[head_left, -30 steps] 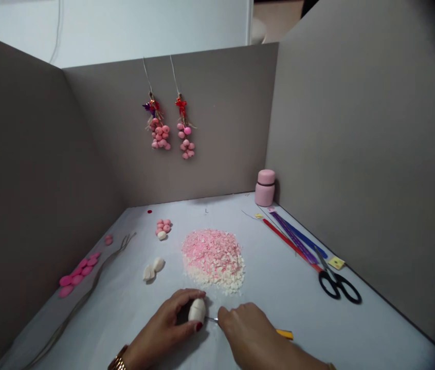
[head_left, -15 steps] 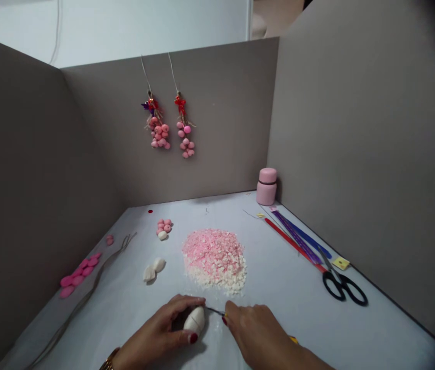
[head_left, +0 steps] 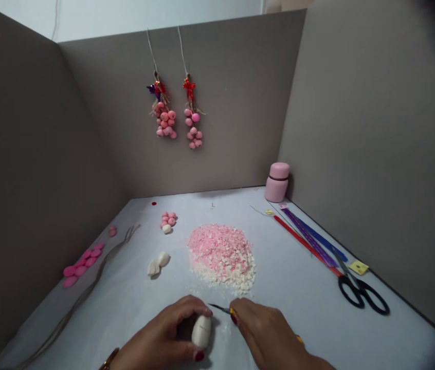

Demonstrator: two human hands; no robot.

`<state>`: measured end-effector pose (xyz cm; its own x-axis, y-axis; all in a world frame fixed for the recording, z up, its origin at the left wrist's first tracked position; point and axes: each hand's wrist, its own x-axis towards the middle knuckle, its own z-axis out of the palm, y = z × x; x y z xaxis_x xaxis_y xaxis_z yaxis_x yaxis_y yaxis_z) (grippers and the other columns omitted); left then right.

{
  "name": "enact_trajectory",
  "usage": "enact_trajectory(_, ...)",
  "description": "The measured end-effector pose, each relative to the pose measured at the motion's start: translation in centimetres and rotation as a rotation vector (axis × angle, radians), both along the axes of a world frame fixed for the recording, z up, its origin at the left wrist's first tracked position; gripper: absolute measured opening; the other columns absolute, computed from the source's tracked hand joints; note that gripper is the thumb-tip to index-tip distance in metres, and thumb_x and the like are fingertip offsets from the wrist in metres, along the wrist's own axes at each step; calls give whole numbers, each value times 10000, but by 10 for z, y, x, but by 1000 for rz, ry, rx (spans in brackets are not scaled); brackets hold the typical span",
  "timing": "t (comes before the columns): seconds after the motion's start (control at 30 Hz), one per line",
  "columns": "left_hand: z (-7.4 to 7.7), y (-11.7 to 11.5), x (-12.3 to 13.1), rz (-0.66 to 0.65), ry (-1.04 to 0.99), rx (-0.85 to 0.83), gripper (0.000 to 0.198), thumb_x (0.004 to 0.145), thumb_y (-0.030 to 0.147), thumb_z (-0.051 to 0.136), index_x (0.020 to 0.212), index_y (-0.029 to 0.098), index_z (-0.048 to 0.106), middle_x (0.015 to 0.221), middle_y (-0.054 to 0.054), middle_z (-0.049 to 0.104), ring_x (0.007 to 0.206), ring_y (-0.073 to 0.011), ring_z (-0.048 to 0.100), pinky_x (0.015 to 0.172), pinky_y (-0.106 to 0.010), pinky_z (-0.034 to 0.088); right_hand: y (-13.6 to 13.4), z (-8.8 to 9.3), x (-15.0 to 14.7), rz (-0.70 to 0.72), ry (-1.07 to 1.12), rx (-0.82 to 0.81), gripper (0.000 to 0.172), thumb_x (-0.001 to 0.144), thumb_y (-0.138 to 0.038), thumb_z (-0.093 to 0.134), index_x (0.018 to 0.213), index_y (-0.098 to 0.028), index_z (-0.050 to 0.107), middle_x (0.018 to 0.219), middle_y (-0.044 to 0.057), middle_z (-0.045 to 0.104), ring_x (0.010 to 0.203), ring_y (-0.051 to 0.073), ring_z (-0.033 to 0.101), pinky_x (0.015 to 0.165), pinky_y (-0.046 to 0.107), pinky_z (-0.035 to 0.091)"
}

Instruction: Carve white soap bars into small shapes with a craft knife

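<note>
My left hand (head_left: 179,329) is closed around a white egg-shaped piece (head_left: 202,333) near the front of the table, thumb and fingers on its sides. A thin dark line runs across the piece's upper surface. In my right hand (head_left: 269,329) is a small knife (head_left: 220,308), its narrow dark blade pointing left. The blade tip is beside my left fingertips, a little apart from the white piece. Bits of yellow handle show at my fingers and behind the hand; the rest is hidden.
Pink and white shavings (head_left: 223,257) lie heaped ahead. White pieces (head_left: 159,263), small pink balls (head_left: 168,218), bright pink ovals (head_left: 80,267) and long twine (head_left: 97,282) lie left. Scissors (head_left: 360,290), ribbons (head_left: 306,234) and a pink jar (head_left: 277,182) stand right. Ball strings (head_left: 193,128) hang behind.
The knife blade has drawn back from the white piece, and my right hand has shifted slightly right. The piece has turned more upright in my left hand. The camera view has tilted down.
</note>
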<state>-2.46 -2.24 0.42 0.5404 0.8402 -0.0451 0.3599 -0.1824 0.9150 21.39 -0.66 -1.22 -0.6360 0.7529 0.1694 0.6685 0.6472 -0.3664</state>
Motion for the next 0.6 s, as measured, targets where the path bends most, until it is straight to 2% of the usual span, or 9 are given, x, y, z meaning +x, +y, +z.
enact_trajectory(0.1, -4, -1, 11, 154, 155, 82, 364, 630, 339, 844, 906, 216, 641, 907, -24, 663, 807, -221, 598, 699, -299, 450, 1, -3, 1, 21, 50, 47, 188, 908, -94, 390, 835, -234, 492, 789, 9, 624, 679, 180, 617, 583, 250, 403)
enact_trajectory(0.2, -6, -3, 24, 245, 318, 159, 251, 691, 340, 785, 783, 198, 599, 798, -30, 670, 717, -212, 594, 622, -285, 426, 2, -5, 2, 23, 51, 32, 185, 922, -115, 393, 815, -238, 482, 735, -11, 613, 639, 174, 609, 572, 247, 406)
enact_trajectory(0.3, -5, -5, 33, 292, 388, 206, 173, 793, 323, 655, 895, 200, 587, 792, -52, 687, 699, -226, 610, 626, -306, 437, 3, -5, 2, -15, 54, 23, 202, 922, -95, 372, 827, -235, 482, 741, -7, 621, 629, 173, 613, 570, 247, 416)
enact_trajectory(0.43, -11, -6, 32, 341, 358, 152, 442, 771, 337, 671, 1160, 197, 515, 689, -12, 663, 598, -205, 581, 559, -292, 407, 2, -3, 2, -19, 32, 26, 211, 892, -58, 389, 885, -230, 512, 792, 12, 639, 680, 186, 639, 591, 252, 436)
enact_trajectory(0.5, -15, -6, 26, 318, 306, 99, 569, 731, 347, 723, 1229, 210, 486, 624, 32, 611, 551, -176, 534, 511, -268, 359, 1, -1, 2, 6, -6, 22, 217, 867, -41, 409, 895, -223, 524, 784, 17, 642, 671, 191, 648, 579, 253, 438)
enact_trajectory(0.6, -18, -5, 13, 222, 196, 26, 545, 735, 368, 737, 1221, 239, 527, 618, 49, 573, 547, -152, 506, 491, -245, 337, -1, 1, 2, 38, -25, 12, 209, 847, -34, 434, 864, -221, 526, 758, 8, 642, 649, 187, 656, 554, 245, 431)
